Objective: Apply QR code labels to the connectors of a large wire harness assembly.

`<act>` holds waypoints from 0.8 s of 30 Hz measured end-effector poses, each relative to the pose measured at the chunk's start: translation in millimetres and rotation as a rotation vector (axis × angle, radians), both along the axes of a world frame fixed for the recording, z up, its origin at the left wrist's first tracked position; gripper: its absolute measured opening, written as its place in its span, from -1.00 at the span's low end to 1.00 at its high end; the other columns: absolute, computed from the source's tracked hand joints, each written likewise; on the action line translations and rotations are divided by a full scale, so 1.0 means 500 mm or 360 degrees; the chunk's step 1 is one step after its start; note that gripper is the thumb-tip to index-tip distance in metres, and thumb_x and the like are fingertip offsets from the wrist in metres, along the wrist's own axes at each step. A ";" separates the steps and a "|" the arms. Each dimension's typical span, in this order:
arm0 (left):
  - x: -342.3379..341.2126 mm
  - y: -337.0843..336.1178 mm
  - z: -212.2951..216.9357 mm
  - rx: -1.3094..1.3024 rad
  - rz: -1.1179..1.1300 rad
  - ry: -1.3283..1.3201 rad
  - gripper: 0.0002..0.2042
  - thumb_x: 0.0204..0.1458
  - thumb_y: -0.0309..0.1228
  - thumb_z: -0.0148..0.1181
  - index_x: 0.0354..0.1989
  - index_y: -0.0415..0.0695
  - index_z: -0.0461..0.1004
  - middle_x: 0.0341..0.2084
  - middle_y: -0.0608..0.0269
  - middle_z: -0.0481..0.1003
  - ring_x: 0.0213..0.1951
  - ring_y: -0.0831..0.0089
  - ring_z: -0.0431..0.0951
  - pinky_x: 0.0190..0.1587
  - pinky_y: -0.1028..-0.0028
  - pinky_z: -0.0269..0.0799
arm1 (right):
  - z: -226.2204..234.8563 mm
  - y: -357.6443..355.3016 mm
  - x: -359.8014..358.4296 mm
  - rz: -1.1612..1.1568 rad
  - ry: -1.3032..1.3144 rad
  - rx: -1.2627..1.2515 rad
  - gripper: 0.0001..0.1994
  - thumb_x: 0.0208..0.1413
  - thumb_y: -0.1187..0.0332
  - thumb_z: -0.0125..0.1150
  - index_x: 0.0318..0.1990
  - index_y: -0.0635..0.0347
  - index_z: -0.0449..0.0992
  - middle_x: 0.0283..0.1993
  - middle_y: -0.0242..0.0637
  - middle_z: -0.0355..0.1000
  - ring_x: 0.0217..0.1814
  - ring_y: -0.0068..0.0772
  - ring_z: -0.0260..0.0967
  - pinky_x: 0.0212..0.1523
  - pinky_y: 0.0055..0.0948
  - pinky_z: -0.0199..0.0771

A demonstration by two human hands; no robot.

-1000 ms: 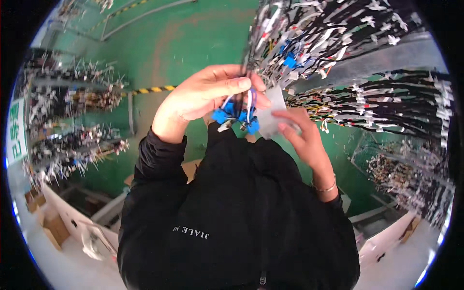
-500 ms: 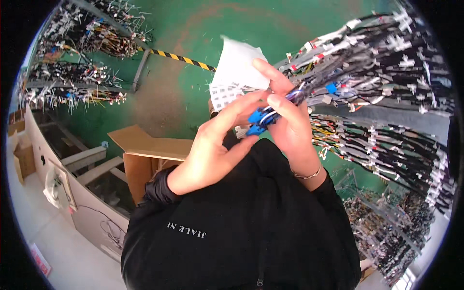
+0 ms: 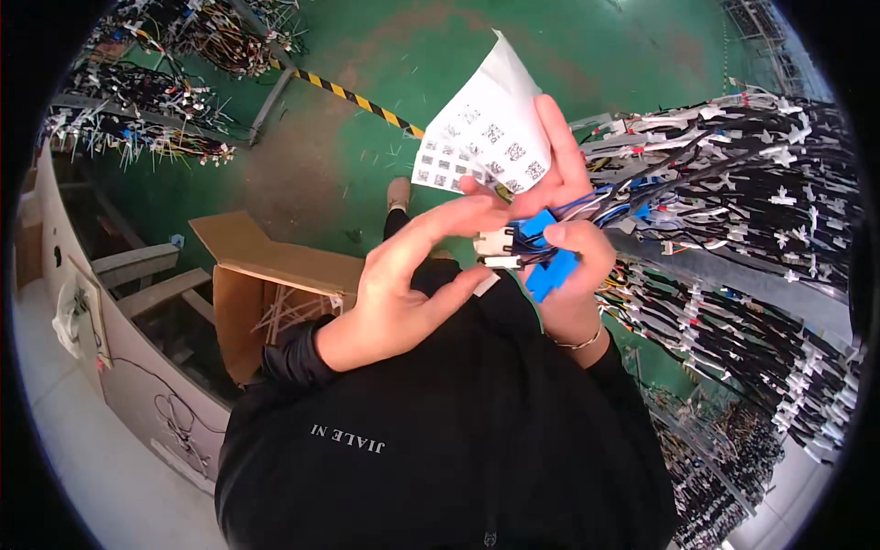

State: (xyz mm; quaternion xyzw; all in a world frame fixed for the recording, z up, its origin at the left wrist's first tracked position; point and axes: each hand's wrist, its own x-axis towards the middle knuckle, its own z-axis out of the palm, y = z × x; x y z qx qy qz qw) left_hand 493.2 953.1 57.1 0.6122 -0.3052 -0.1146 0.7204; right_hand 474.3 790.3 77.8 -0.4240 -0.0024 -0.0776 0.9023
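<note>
In front of my chest my right hand [image 3: 591,261] is closed around a wire harness, its thumb lying over the wires [image 3: 596,211]. Blue connectors [image 3: 553,277] stick out by that thumb. A sheet of printed square-code labels [image 3: 490,110] stands up beside the right fingers and seems tucked in the same hand; its lower edge is hidden. From the left, my left hand [image 3: 394,284] closes its thumb and fingers about a white connector [image 3: 495,242] at the harness end. The exact contact of those fingertips is partly hidden.
Racks of hanging wire harnesses [image 3: 733,174] crowd the right side, with another group [image 3: 147,119] at the far left. An open cardboard box [image 3: 275,261] sits at my left beside a wooden-framed bench [image 3: 137,321]. Yellow-black tape [image 3: 353,103] crosses the green floor.
The harness end has turned and spread, bringing white connectors and the blue ones into plain sight. The label sheet has swung to show its printed face. My left fingers moved onto the white connector.
</note>
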 end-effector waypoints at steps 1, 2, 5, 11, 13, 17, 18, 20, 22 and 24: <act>0.002 -0.001 0.003 0.0076 0.0048 -0.0217 -0.47 -0.19 -0.72 0.33 0.06 -0.23 0.42 -0.08 0.06 0.50 -0.05 0.25 0.54 -0.04 0.38 0.44 | 0.000 -0.004 -0.004 -0.0004 0.0005 0.0001 0.03 -0.30 0.24 0.10 0.44 0.27 -0.22 0.46 -0.12 -0.08 0.41 -0.07 0.07 0.26 0.00 0.25; 0.004 -0.002 0.006 0.0150 0.0092 -0.0432 -0.53 -0.22 -0.71 0.35 -0.03 -0.24 0.47 -0.12 0.07 0.49 -0.09 0.24 0.54 -0.08 0.38 0.44 | -0.002 -0.008 -0.009 0.0001 -0.0022 0.0103 0.03 -0.29 0.24 0.09 0.44 0.25 -0.23 0.47 -0.14 -0.09 0.42 -0.09 0.04 0.29 -0.01 0.19; -0.006 -0.017 0.015 0.0262 0.0202 -0.0772 -0.65 -0.33 -0.61 0.44 -0.26 -0.16 0.58 -0.25 0.20 0.44 -0.20 0.28 0.44 -0.23 0.42 0.38 | 0.001 -0.019 -0.025 0.0010 -0.0047 0.0240 0.04 -0.28 0.24 0.10 0.45 0.21 -0.26 0.48 -0.19 -0.11 0.47 -0.16 -0.05 0.36 -0.03 0.04; -0.040 -0.033 0.015 0.0407 0.0148 -0.0562 -0.76 -0.27 -0.56 0.42 -0.34 -0.14 0.58 -0.38 0.29 0.37 -0.33 0.37 0.36 -0.31 0.48 0.28 | -0.004 -0.024 -0.047 -0.0046 -0.0039 0.0163 0.02 -0.24 0.20 0.08 0.44 0.26 -0.25 0.50 -0.17 -0.15 0.49 -0.10 -0.11 0.34 0.02 0.07; -0.044 -0.039 0.008 0.0300 -0.0010 -0.0034 -0.88 -0.09 -0.57 0.33 -0.36 -0.19 0.54 -0.43 0.35 0.37 -0.38 0.53 0.35 -0.32 0.58 0.28 | 0.003 -0.026 -0.057 -0.0052 -0.0031 0.0137 0.01 -0.23 0.19 0.07 0.44 0.28 -0.24 0.50 -0.15 -0.17 0.49 -0.08 -0.11 0.31 0.02 0.15; -0.050 -0.050 0.023 0.0018 -0.0306 0.0818 -0.95 0.09 -0.60 0.19 -0.29 -0.27 0.49 -0.32 0.34 0.47 -0.41 0.71 0.39 -0.35 0.67 0.29 | 0.003 -0.047 -0.089 -0.0043 0.0040 0.0053 -0.02 -0.21 0.20 0.08 0.43 0.29 -0.21 0.49 -0.14 -0.17 0.48 -0.04 -0.09 0.25 0.04 0.27; -0.058 -0.053 0.041 0.0022 -0.0240 0.0860 -0.95 0.09 -0.61 0.19 -0.28 -0.29 0.48 -0.30 0.31 0.48 -0.43 0.69 0.43 -0.39 0.67 0.32 | 0.002 -0.052 -0.097 -0.0040 0.0022 0.0095 -0.08 -0.16 0.29 0.08 0.42 0.31 -0.18 0.47 -0.09 -0.13 0.45 -0.05 -0.03 0.25 0.00 0.29; -0.075 -0.052 0.054 0.0130 -0.0110 0.0670 -0.90 0.07 -0.64 0.20 -0.24 -0.31 0.47 -0.30 0.19 0.52 -0.49 0.56 0.54 -0.45 0.62 0.44 | -0.002 -0.076 -0.114 -0.0013 0.0034 0.0102 -0.16 -0.09 0.40 0.10 0.40 0.34 -0.11 0.43 -0.06 -0.06 0.35 -0.13 0.14 0.19 -0.08 0.40; -0.075 -0.055 0.046 0.0182 0.0030 -0.0202 -0.82 -0.01 -0.64 0.27 -0.21 -0.32 0.49 -0.29 0.11 0.55 -0.37 0.41 0.61 -0.35 0.53 0.52 | -0.012 -0.089 -0.132 0.0010 0.0138 0.0053 -0.17 -0.10 0.39 0.16 0.37 0.39 -0.04 0.41 -0.08 -0.03 0.28 -0.24 0.20 0.10 -0.15 0.48; -0.052 -0.051 0.072 0.0305 -0.0014 -0.0931 -0.75 -0.16 -0.66 0.36 -0.25 -0.34 0.53 -0.29 0.03 0.55 -0.27 0.23 0.61 -0.25 0.44 0.56 | -0.005 -0.088 -0.138 0.0020 0.0140 0.0050 -0.23 -0.09 0.37 0.21 0.31 0.44 0.08 0.35 -0.09 0.11 0.18 -0.32 0.29 0.02 -0.31 0.51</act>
